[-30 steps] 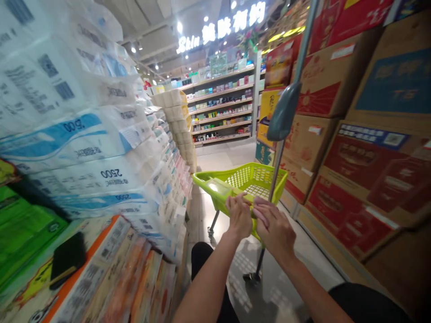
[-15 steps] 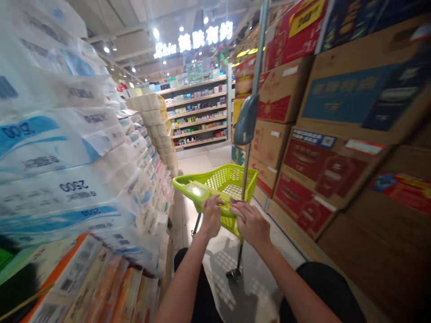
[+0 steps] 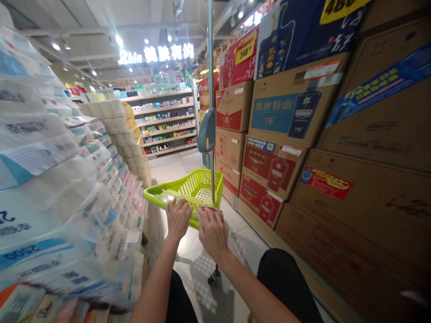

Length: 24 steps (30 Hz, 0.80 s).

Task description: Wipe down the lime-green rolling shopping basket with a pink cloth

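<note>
Before me on the floor stands a small shopping cart with a lime-green plastic basket (image 3: 183, 184). My left hand (image 3: 178, 219) has its fingers curled over the near rim, beside a pale flat panel (image 3: 165, 196). Close to its right, my right hand (image 3: 213, 229) closes over the same rim near the corner. The undersides of both grips are hidden. A grey metal pole (image 3: 211, 67) with a blue-grey plastic piece (image 3: 206, 130) rises at the basket's right side; I cannot tell exactly how it is fixed. One dark caster (image 3: 213, 276) shows below.
Wrapped tissue packs (image 3: 60, 179) are piled along the left of the narrow aisle. Stacked cartons (image 3: 279, 112) line the right on a low ledge (image 3: 256, 224). Shelves of small goods (image 3: 171, 119) stand at the far end. My dark-clothed knee (image 3: 283, 278) is near the right stack.
The view has swung right, so the cart, hands and shelves appear further left and more cartons show. Both hands remain on the rim, my right hand's fingers now further over it.
</note>
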Motion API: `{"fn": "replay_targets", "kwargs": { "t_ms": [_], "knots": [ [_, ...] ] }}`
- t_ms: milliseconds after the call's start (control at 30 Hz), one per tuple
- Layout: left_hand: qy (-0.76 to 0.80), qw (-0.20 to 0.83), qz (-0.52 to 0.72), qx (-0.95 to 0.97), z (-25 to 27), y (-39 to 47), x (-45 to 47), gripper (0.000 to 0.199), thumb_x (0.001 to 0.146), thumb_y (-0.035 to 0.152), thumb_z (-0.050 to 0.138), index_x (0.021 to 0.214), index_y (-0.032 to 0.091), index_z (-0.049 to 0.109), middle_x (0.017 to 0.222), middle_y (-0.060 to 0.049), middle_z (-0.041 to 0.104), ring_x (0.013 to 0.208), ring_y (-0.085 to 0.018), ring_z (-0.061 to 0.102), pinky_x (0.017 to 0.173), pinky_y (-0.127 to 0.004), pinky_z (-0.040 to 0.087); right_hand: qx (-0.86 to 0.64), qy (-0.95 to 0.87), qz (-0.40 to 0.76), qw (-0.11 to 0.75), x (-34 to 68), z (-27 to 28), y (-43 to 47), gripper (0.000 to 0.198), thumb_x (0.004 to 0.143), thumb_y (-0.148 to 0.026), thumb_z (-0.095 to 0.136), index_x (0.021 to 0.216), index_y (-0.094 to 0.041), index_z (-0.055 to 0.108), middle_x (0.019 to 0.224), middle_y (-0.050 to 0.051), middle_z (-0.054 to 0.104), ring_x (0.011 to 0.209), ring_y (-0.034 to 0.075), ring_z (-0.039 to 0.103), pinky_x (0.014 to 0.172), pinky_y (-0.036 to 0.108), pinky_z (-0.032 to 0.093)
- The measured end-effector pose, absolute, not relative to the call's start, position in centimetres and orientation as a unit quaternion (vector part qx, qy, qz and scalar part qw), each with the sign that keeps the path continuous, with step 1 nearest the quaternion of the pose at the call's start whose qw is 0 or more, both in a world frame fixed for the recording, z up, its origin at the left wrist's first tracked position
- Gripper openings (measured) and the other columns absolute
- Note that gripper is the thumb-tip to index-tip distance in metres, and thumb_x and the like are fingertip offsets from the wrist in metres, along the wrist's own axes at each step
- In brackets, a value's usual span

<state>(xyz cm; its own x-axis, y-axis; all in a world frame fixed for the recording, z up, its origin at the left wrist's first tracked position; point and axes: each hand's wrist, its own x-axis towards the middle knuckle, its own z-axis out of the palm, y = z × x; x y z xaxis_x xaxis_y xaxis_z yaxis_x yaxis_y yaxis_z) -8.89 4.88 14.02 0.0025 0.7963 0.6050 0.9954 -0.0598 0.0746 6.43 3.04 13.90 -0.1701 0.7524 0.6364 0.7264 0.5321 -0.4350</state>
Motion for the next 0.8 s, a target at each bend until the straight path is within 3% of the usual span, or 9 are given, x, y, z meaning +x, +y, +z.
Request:
{"fn": "replay_targets", "kwargs": {
  "t_ms": [133, 233, 367, 533, 800],
  "knots": [
    [-0.655, 0.165, -0.286, -0.679, 14.1, 5.0, -9.4, 0.033, 0.097, 0.042, 0.038, 0.11, 0.027, 0.064, 0.138, -0.004, 0.054, 0.132, -0.027, 0.039, 0.108, -0.046, 0.033, -0.498, -0.756, 0.042, 0.422, 9.4, 13.6, 4.7, 0.033, 0.091, -0.014, 0.049, 0.118, -0.028, 0.063, 0.126, 0.001, 0.063, 0.109, 0.02, 0.057, 0.087, 0.03, 0.048],
    [-0.729, 0.161, -0.339, -0.572, 14.1, 5.9, -11.4, 0.047, 0.096, 0.048, 0.036, 0.132, 0.023, 0.053, 0.148, -0.012, 0.042, 0.137, -0.03, 0.036, 0.11, -0.052, 0.031, -0.519, -0.741, 0.047, 0.423, 10.0, 13.8, 5.1, 0.03, 0.092, -0.015, 0.048, 0.113, -0.027, 0.065, 0.121, 0.001, 0.065, 0.105, 0.02, 0.059, 0.086, 0.031, 0.048],
    [-0.769, 0.176, -0.296, -0.539, 14.0, 7.2, -13.9, 0.049, 0.097, 0.048, 0.033, 0.131, 0.022, 0.056, 0.142, -0.015, 0.049, 0.141, -0.03, 0.032, 0.116, -0.055, 0.021, -0.484, -0.761, -0.002, 0.433, 7.5, 13.8, 3.1, 0.031, 0.093, -0.015, 0.047, 0.119, -0.024, 0.063, 0.123, 0.006, 0.064, 0.11, 0.023, 0.056, 0.091, 0.034, 0.048],
    [-0.772, 0.172, -0.273, -0.548, 14.1, 6.8, -14.2, 0.048, 0.096, 0.051, 0.032, 0.131, 0.028, 0.056, 0.143, -0.011, 0.049, 0.138, -0.029, 0.037, 0.115, -0.056, 0.022, -0.465, -0.762, -0.021, 0.45, 7.3, 13.1, 3.1, 0.032, 0.095, -0.02, 0.048, 0.125, -0.025, 0.06, 0.129, 0.005, 0.062, 0.108, 0.023, 0.056, 0.087, 0.034, 0.049],
    [-0.745, 0.122, -0.371, -0.54, 13.2, 7.2, -11.8, 0.049, 0.094, 0.049, 0.037, 0.131, 0.023, 0.057, 0.14, -0.013, 0.043, 0.14, -0.031, 0.028, 0.117, -0.05, 0.026, -0.489, -0.733, 0.014, 0.473, 9.2, 13.3, 4.1, 0.028, 0.093, -0.016, 0.049, 0.114, -0.025, 0.065, 0.122, 0.004, 0.066, 0.109, 0.023, 0.057, 0.089, 0.037, 0.05]
  ]
}}
